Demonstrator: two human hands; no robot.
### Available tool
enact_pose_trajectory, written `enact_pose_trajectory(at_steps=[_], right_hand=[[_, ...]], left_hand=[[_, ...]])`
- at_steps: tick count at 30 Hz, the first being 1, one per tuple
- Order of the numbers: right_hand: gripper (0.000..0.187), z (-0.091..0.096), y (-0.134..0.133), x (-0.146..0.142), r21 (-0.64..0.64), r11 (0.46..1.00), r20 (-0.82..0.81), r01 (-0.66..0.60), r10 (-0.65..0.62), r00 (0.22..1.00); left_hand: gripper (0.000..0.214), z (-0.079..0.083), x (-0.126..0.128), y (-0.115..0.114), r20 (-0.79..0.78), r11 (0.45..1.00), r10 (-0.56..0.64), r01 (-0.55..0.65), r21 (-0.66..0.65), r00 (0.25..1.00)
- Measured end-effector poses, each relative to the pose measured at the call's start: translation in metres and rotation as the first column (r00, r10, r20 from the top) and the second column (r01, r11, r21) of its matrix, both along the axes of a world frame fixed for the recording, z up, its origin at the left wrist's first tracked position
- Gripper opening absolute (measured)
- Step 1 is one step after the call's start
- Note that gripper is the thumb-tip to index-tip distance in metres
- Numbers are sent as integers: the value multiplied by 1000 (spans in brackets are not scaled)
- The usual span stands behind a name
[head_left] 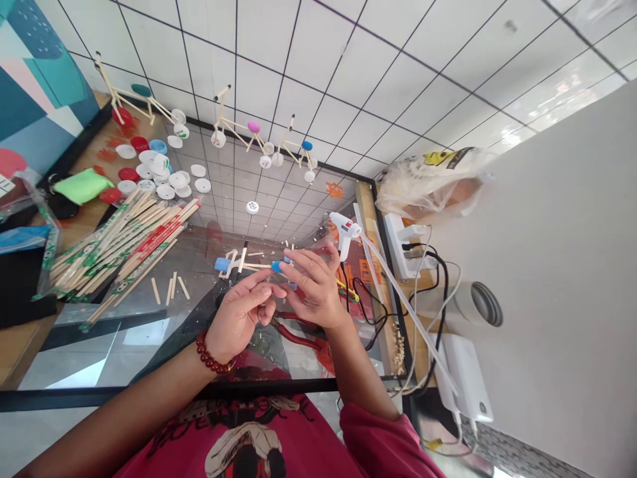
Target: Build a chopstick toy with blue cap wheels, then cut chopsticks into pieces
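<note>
My right hand point(313, 285) pinches a small blue cap point(276, 267) at the end of a thin wooden stick, and a second blue piece point(292, 286) shows behind its fingers. The stick belongs to a small wooden stick model point(236, 263) with a blue cap at its far end, lying on the glass tabletop point(89, 352). My left hand point(243, 312), with a dark red bead bracelet point(212, 353) on the wrist, is curled just below the right hand's fingers. I cannot tell whether it holds anything.
A white hot glue gun point(344, 232) stands just beyond my right hand, near red-handled pliers point(298, 335). Bundled wooden sticks point(119, 252) lie to the left, with white bottle caps point(164, 179) and finished stick models point(239, 126) farther on. A power strip point(403, 245) sits at right.
</note>
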State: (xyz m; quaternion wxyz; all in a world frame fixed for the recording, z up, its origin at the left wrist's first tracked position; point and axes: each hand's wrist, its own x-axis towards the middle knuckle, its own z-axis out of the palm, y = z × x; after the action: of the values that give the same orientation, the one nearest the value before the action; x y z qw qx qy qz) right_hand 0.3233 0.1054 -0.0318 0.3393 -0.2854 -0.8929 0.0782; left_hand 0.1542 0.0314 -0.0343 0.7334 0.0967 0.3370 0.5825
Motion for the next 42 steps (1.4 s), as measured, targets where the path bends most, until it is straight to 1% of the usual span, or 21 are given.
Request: enact_pose_trajectory(at_steps=[3, 7, 9, 14, 17, 19, 20, 21, 22, 23, 24, 26, 27, 28, 29, 31, 33, 35, 37, 39, 42], right_hand=[[62, 0, 0, 1, -93, 995, -46, 46, -50, 998], [56, -3, 2, 3, -219, 971, -48, 92, -105, 993], [51, -5, 3, 3, -217, 973, -45, 79, -91, 995], [41, -7, 3, 2, -128, 991, -70, 35, -44, 997], [52, -9, 5, 4, -163, 986, -99, 44, -60, 993], [63, -10, 8, 7, -217, 975, -111, 51, -76, 991], [68, -11, 10, 9, -242, 969, -114, 45, -75, 991], [71, -12, 12, 11, -263, 964, -117, 32, -65, 991], [72, -13, 13, 13, -280, 960, -121, 15, -50, 991], [74, -13, 14, 15, -296, 955, -128, -5, -35, 991], [75, -14, 15, 15, -311, 950, -142, -23, -22, 990], [76, -16, 14, 15, -346, 935, -214, -77, 2, 977], [75, -17, 13, 13, -373, 921, -277, -107, 0, 961], [72, -18, 12, 12, -408, 903, -352, -134, -21, 936], [68, -20, 11, 10, -445, 882, -433, -154, -62, 900], [55, -22, 8, 6, -509, 845, -568, -165, -186, 801], [45, -25, 6, 4, -546, 824, -643, -154, -294, 707], [41, -28, 5, 2, -571, 805, -667, -160, -342, 662], [40, -31, 5, 2, -604, 777, -657, -175, -362, 661], [42, -33, 7, 3, -631, 753, -644, -188, -373, 668], [41, -36, 10, 5, -637, 744, -650, -199, -380, 659]], left_hand=[[38, 1, -1, 0, -15, 1000, -7, 6, -4, 1000], [37, 0, -2, -2, -38, 1000, -3, 3, -6, 999], [36, 0, -2, -2, -50, 1000, 1, -1, 3, 999], [35, 0, -3, 0, -85, 1000, 3, -4, -9, 996], [43, 3, -9, -14, -166, 999, -48, 43, -31, 985], [47, 6, -21, -34, -296, 992, -129, 126, -27, 947], [46, 7, -30, -45, -395, 988, -147, 156, -10, 907], [44, 8, -41, -55, -511, 985, -131, 171, 31, 850], [42, 10, -53, -63, -634, 981, -93, 179, 73, 768], [40, 11, -65, -68, -754, 980, -49, 179, 92, 655], [38, 12, -76, -69, -844, 978, 52, 143, 150, 534], [36, 14, -96, -60, -932, 960, 219, 109, 259, 290], [35, 14, -103, -50, -941, 945, 278, 120, 304, 193], [35, 14, -108, -39, -941, 931, 311, 154, 330, 135], [39, 14, -111, -26, -942, 920, 319, 203, 335, 107], [48, 14, -113, -4, -947, 894, 316, 315, 317, 58], [50, 12, -109, 12, -942, 855, 332, 403, 326, 57], [42, 11, -103, 21, -938, 828, 337, 447, 338, 85], [30, 9, -97, 25, -935, 820, 326, 453, 351, 136], [22, 7, -93, 27, -931, 825, 308, 433, 364, 196], [16, 5, -92, 29, -916, 842, 303, 377, 386, 261]])
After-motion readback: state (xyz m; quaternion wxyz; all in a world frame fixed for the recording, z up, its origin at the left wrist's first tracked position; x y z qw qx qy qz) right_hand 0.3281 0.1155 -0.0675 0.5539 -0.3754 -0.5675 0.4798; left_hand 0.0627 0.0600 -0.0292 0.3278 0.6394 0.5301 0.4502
